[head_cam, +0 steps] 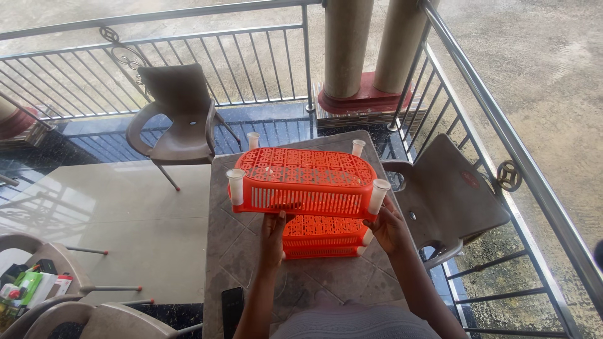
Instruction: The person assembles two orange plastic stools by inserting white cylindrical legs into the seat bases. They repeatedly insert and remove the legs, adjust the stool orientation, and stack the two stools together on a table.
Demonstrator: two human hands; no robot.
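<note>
An orange plastic rack shelf with white tube legs at its corners is held above a second orange shelf that sits on the grey table. My left hand grips the near left edge of the upper shelf. At the near right corner, my right hand holds the same shelf beside a white leg. The upper shelf is level and hides most of the lower one.
A black phone lies at the table's near left edge. Brown plastic chairs stand behind the table and to its right. A metal railing and two pillars border the balcony. Another chair holds small packages at the lower left.
</note>
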